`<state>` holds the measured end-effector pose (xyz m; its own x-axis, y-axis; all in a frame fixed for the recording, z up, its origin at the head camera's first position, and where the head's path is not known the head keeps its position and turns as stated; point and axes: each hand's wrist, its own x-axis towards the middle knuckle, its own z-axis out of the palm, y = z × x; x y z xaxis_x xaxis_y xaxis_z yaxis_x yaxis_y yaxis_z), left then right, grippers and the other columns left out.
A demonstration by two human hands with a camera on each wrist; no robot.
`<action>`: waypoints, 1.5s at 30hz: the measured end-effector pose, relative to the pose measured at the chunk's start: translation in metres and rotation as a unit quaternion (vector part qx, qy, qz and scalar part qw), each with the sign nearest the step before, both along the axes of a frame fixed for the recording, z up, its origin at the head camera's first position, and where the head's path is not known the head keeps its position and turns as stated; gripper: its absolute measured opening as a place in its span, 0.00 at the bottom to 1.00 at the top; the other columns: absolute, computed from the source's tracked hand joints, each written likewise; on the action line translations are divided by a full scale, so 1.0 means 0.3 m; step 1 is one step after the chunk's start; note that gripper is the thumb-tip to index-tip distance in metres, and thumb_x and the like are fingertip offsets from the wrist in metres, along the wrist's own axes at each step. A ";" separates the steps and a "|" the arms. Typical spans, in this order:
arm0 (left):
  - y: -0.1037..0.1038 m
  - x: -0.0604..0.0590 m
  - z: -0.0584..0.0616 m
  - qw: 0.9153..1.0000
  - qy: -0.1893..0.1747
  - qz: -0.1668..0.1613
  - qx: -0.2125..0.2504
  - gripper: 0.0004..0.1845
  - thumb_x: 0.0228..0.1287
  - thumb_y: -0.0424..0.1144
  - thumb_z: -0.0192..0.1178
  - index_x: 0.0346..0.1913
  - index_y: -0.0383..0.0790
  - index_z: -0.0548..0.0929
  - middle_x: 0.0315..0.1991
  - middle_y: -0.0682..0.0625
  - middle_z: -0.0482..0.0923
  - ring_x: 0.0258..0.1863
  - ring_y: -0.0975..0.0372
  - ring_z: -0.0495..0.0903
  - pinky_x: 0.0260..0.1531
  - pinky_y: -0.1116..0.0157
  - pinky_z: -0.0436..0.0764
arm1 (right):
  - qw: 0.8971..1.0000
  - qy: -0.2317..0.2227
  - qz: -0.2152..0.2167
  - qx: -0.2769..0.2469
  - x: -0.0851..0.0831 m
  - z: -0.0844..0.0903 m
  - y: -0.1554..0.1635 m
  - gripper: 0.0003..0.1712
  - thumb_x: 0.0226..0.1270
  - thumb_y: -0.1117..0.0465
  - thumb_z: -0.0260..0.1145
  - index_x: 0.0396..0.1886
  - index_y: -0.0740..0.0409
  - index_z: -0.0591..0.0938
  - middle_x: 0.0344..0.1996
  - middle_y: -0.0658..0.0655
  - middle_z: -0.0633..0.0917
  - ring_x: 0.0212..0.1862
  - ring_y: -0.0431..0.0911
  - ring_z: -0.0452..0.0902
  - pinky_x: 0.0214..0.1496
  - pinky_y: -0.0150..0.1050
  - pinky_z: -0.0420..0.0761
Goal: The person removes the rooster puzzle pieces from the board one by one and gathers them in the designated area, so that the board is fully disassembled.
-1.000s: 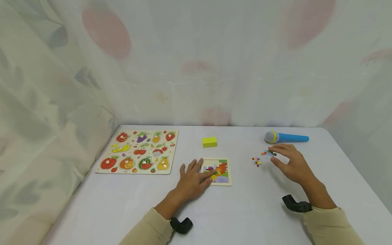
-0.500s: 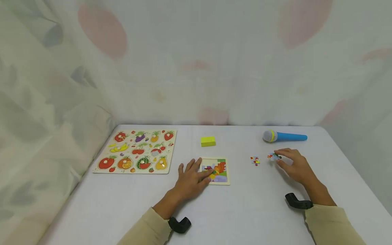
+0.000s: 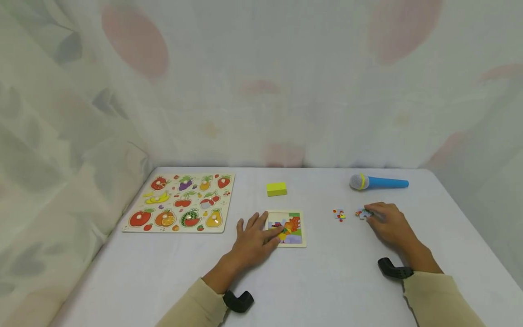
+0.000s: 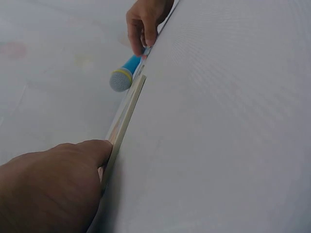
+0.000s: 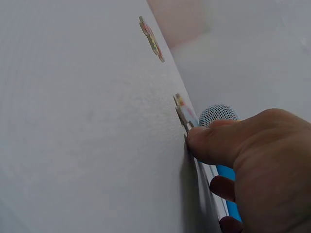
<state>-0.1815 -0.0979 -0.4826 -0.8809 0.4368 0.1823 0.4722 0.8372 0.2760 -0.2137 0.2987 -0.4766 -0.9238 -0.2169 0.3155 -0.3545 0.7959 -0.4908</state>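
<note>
My left hand (image 3: 253, 243) lies with fingers spread over the left side of a small framed jigsaw puzzle (image 3: 296, 229). Its forefinger reaches onto the picture, and the hand hides part of it. In the left wrist view the thumb lies along the frame's pale edge (image 4: 127, 119). To the right, my right hand (image 3: 390, 225) pinches a jigsaw piece (image 3: 362, 214) between thumb and forefinger, low at the white tabletop. The right wrist view shows this piece (image 5: 184, 114) jutting past the thumb tip. Another jigsaw piece (image 3: 339, 215) lies flat between that hand and the frame.
A fruit peg puzzle board (image 3: 180, 203) lies at the left. Behind the framed puzzle sits a yellow block (image 3: 276, 189). A blue toy microphone (image 3: 380, 182) lies beyond my right hand, towards the table's back edge. Patterned curtain (image 3: 261, 91) hangs behind the table.
The right hand drew the pinched jigsaw piece a little right, away from the other piece, then lowered it nearer to me. My left hand stays on the framed puzzle.
</note>
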 end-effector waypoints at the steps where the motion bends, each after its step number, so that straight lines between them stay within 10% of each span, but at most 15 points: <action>1: -0.001 0.000 0.000 1.000 0.000 0.000 0.000 0.20 0.58 0.61 0.41 0.55 0.73 0.66 0.65 0.49 0.50 0.63 0.50 0.45 0.50 0.40 0.39 | 1.000 -0.004 -0.002 0.002 0.001 0.000 -0.002 0.18 0.53 0.65 0.62 0.47 0.60 0.77 0.45 0.59 0.76 0.47 0.57 0.64 0.46 0.58 0.59; 23: 0.002 0.009 0.014 1.000 -0.008 -0.001 0.002 0.20 0.58 0.60 0.44 0.55 0.71 0.67 0.64 0.48 0.51 0.62 0.49 0.47 0.50 0.40 0.40 | 0.994 0.032 0.025 -0.100 0.078 0.279 -0.216 0.27 0.51 0.53 0.66 0.52 0.55 0.74 0.51 0.54 0.72 0.54 0.50 0.62 0.44 0.52 0.63; 45: 0.000 0.003 0.008 1.000 0.005 -0.006 -0.005 0.20 0.58 0.60 0.43 0.55 0.72 0.67 0.64 0.47 0.52 0.62 0.49 0.47 0.49 0.39 0.40 | 0.986 -0.005 0.087 -0.139 0.018 0.212 -0.470 0.22 0.53 0.49 0.63 0.50 0.45 0.75 0.48 0.45 0.73 0.52 0.44 0.61 0.45 0.51 0.65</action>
<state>-0.1807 -0.0979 -0.4801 -0.8736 0.4491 0.1873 0.4851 0.8340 0.2630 -0.2082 0.1577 -0.4131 -0.8837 -0.2787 0.3761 -0.4678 0.5577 -0.6857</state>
